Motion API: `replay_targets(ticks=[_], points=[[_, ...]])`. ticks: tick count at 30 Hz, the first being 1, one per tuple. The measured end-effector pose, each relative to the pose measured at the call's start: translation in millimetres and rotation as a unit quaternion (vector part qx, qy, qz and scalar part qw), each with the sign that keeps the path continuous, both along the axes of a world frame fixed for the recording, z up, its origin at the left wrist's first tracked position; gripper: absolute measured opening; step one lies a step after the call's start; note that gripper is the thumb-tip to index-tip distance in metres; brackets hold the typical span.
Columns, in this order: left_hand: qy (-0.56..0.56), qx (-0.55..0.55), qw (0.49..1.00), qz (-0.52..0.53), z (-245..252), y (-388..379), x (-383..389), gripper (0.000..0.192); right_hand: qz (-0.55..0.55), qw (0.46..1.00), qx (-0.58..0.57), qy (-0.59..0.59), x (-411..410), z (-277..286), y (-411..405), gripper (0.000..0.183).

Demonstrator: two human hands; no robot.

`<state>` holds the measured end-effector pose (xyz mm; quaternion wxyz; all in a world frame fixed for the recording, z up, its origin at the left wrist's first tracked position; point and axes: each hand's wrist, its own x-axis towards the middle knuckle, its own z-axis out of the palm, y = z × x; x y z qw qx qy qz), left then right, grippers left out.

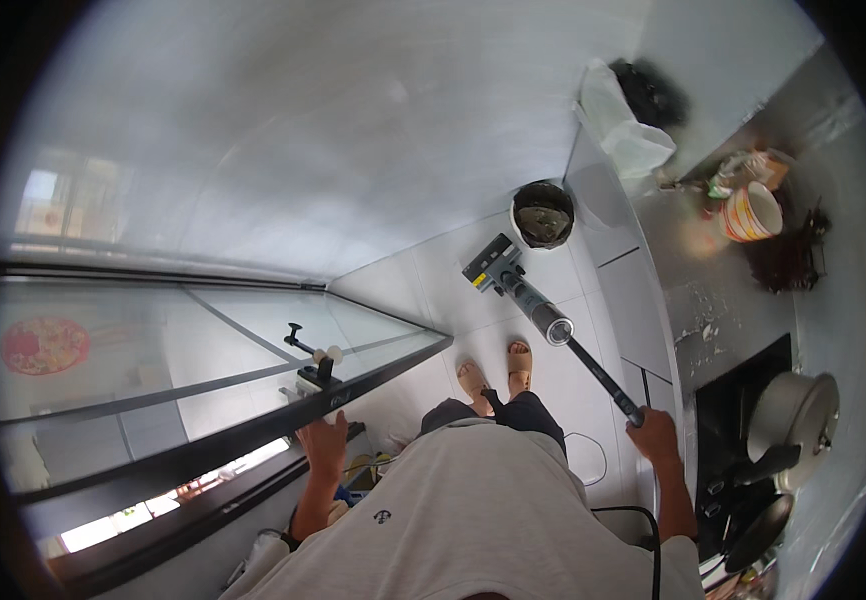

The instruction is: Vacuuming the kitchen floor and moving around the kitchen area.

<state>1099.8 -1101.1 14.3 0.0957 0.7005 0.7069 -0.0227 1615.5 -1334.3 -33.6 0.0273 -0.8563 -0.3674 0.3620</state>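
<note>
My right hand (653,435) grips the end of the handle of a stick vacuum cleaner (542,311), whose floor head (493,262) rests on the white tiles near the trash bin. At the left, my left hand (326,442) is at the edge of a black-framed glass door (395,364), just below its handle and lock (318,373). Its thumb is raised against the frame; whether the fingers close around the edge is hidden. My sandalled feet stand on the floor between the door and the cabinets.
A lined trash bin (543,216) stands in the corner by the cabinets. Along the right runs a counter (662,247) with a white plastic bag (628,139), a patterned paper tub (751,212), and a black cooktop bearing a lidded pot (785,420) and a pan (759,532). A cable loops on the floor.
</note>
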Motion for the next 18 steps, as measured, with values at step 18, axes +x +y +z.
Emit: replay_targets(ticks=[18], points=[[-0.472,0.302,0.606,0.564,-19,-105,-109,0.058,0.409,0.909,0.040,-0.073,12,41,273,0.019]])
